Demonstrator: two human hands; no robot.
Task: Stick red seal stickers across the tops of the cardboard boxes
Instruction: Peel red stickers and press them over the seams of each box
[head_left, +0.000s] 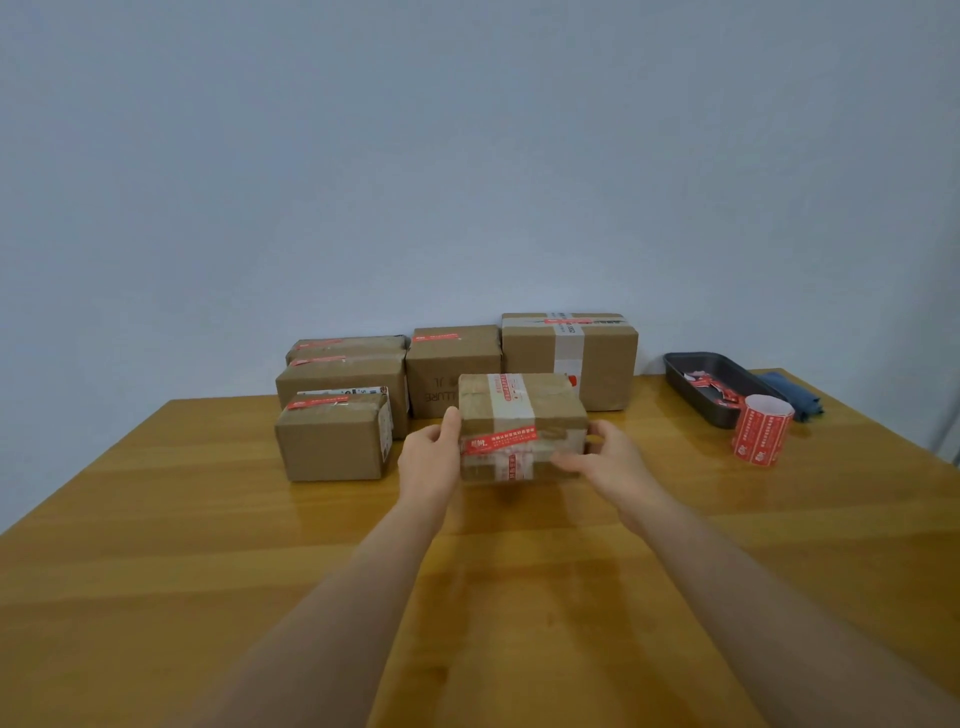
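A taped cardboard box (540, 402) is held between both hands, slightly blurred, its near end tipped toward me. A red seal sticker (498, 440) runs along its front top edge. My left hand (428, 457) grips the box's left end, thumb up along the side. On the right end my right hand (605, 460) holds it with fingers curled under the front. A roll of red seal stickers (762, 430) stands upright to the right. Several other cardboard boxes (332, 441) with red stickers on top sit behind and to the left.
A dark metal tray (691, 376) with red sticker scraps sits at the back right, a blue cloth (797, 397) beside it. The boxes line the wall at the far edge of the wooden table (208, 519).
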